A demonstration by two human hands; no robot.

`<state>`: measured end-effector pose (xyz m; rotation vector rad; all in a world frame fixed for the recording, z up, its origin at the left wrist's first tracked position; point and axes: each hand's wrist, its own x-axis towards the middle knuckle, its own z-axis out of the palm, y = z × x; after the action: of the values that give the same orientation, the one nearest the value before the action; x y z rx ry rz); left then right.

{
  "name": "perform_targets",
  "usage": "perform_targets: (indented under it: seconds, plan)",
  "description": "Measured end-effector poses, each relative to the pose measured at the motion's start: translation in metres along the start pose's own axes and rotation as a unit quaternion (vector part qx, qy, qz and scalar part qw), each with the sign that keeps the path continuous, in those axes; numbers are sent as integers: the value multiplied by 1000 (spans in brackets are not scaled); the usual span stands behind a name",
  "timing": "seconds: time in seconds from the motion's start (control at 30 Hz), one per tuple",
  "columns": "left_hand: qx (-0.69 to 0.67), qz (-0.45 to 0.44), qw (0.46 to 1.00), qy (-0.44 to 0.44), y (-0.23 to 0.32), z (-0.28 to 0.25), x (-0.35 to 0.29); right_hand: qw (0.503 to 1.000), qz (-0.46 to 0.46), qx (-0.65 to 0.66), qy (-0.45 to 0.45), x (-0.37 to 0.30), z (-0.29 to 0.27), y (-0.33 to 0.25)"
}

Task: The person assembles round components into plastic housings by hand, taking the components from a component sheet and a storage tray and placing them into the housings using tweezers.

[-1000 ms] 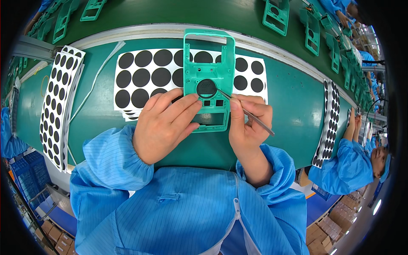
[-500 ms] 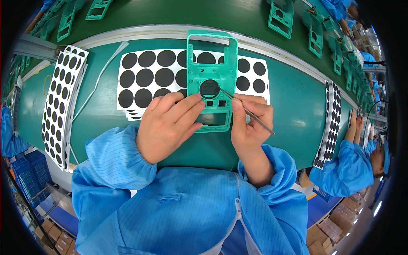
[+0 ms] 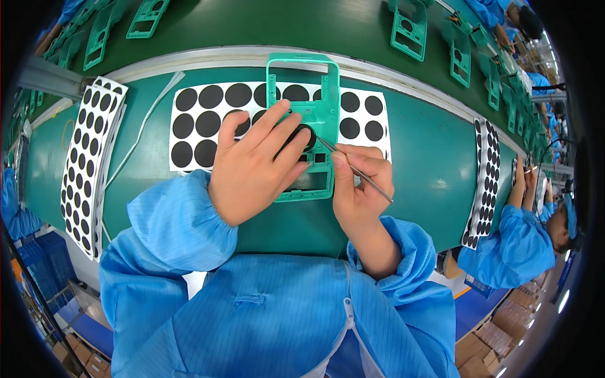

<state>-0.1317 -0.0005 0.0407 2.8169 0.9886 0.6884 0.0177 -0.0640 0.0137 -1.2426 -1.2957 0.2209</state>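
Note:
A green plastic housing (image 3: 326, 110) lies in front of me over a white sheet of black round stickers (image 3: 205, 123). My left hand (image 3: 255, 160) is open, its fingers spread across the left side of the housing. Its fingertips partly cover the round black disc (image 3: 309, 137) seated in the housing. My right hand (image 3: 362, 183) is shut on thin metal tweezers (image 3: 372, 183), pinched between thumb and fingers. The tips of the tweezers reach the right edge of the disc. Part of the sticker sheet is hidden under the housing and my left hand.
More sticker sheets stand at the left (image 3: 88, 164) and right (image 3: 484, 183) of the green table (image 3: 435, 164). Beyond a pale rail (image 3: 220, 55), a green belt (image 3: 252, 22) carries several similar housings (image 3: 408, 28). A co-worker's blue sleeve (image 3: 510, 242) is at the right.
My left hand has moved up and right, spreading its fingers over the housing and the disc. The tweezers stay by the disc's right edge. The whole view has shifted slightly.

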Motion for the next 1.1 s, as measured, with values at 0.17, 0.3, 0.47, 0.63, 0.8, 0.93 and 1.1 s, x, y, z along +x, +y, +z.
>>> perform_targets:
  seconds: [0.17, 0.3, 0.47, 0.63, 0.8, 0.93, 1.1]
  plan:
    - [4, -2, 1000, -1, 0, -2, 3, 1000, -17, -10, 3, 3, -1, 1]
    - [10, 4, 1000, -6, 2, -3, 4, 999, -35, -27, 3, 5, -1, -1]
    - [38, 13, 999, -27, 6, -6, 3, 995, -91, -46, -2, 4, -3, -3]
    - [63, 19, 998, -20, 11, -5, 4, 994, -98, -53, -11, 5, -9, -6]
    - [57, 17, 998, -15, 10, -6, 6, 994, -98, -46, -11, 9, -13, -10]
    - [41, 17, 999, -20, 5, -4, 10, 995, -92, -41, -20, 8, -5, -2]
    - [19, 19, 1000, -14, 5, -5, 16, 993, -105, -56, -10, 16, -11, -4]
